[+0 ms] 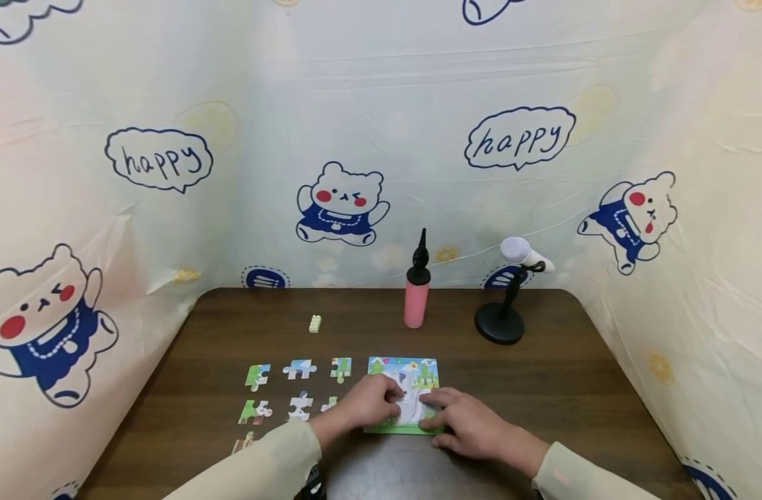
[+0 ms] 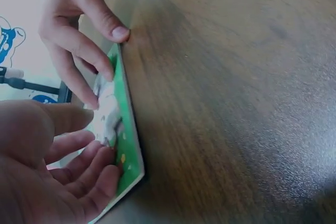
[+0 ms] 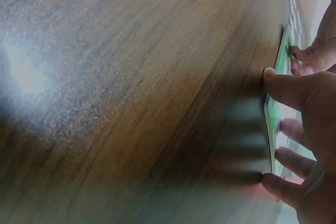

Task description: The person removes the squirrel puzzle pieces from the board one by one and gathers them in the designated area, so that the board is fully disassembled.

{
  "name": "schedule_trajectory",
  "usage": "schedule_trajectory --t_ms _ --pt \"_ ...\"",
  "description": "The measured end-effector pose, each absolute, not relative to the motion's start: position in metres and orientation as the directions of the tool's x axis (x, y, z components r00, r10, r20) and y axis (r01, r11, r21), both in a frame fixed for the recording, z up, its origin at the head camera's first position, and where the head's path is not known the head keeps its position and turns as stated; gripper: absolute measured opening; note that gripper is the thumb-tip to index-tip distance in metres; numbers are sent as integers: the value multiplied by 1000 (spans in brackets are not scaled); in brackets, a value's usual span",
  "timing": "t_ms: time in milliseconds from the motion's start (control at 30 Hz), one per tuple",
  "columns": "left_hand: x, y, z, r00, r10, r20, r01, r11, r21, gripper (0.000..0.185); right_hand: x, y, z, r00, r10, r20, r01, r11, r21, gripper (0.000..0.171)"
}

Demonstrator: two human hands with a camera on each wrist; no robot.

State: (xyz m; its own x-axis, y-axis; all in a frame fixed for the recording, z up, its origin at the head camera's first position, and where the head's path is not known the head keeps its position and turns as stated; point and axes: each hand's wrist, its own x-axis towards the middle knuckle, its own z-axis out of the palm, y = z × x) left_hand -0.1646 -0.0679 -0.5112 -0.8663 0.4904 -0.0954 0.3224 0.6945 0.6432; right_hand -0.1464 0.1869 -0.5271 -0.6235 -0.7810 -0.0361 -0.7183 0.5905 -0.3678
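A square jigsaw board point(image 1: 401, 430) with a green lower border and a picture of a white animal lies flat on the brown table. From the left, my left hand point(image 1: 374, 401) reaches over it; its bent fingertips touch the picture, with a gap between thumb point(image 2: 73, 117) and fingers. My right hand point(image 1: 471, 425) is spread at the right side, fingertips on the picture and thumb point(image 3: 281, 86) at the near edge. No loose piece shows in either hand. Between them, part of the picture is covered by the fingers.
Several loose jigsaw pieces point(image 1: 299, 369) lie in rows left of the board, some partly behind the left sleeve point(image 1: 262, 458). Farther back are a pale toy brick point(image 1: 315, 323), a pink hand pump point(image 1: 415, 302) and a white microphone point(image 1: 523, 253) on a black stand point(image 1: 500, 324).
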Motion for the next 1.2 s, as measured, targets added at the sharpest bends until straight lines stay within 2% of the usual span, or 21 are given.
schedule_trajectory --t_ms 233,733,933,1200 --pt "-165 -66 -514 -878 476 -62 314 667 676 23 -146 186 -526 -624 -781 -37 -717 591 -369 33" --pt "-174 -73 -507 -843 533 -72 299 576 761 14 -146 186 -525 -624 -781 -35 -718 590 -369 33" --pt "-174 -90 -496 -848 525 -74 272 550 790 9 -146 186 -526 -627 -778 -40 -717 597 -359 32" --pt "-163 -135 -489 -862 501 -83 249 561 790 9 -148 185 -526 -640 -762 -93 -688 623 -373 33"
